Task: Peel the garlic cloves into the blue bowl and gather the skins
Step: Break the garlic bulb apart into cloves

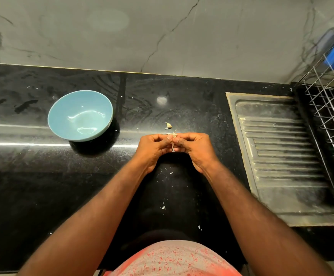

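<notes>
Both left hand (152, 149) and right hand (197, 149) pinch garlic clove (173, 145); black counter (42, 186); marble wall (122, 36).

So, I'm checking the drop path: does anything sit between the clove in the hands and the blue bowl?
Nothing visible. Left hand and right hand pinch the garlic clove; the counter leftward to the blue bowl shows only skin flecks.

Dim overhead light, glare streak across the black counter (42, 176), bowed wide-angle edges, sharp focus.
</notes>
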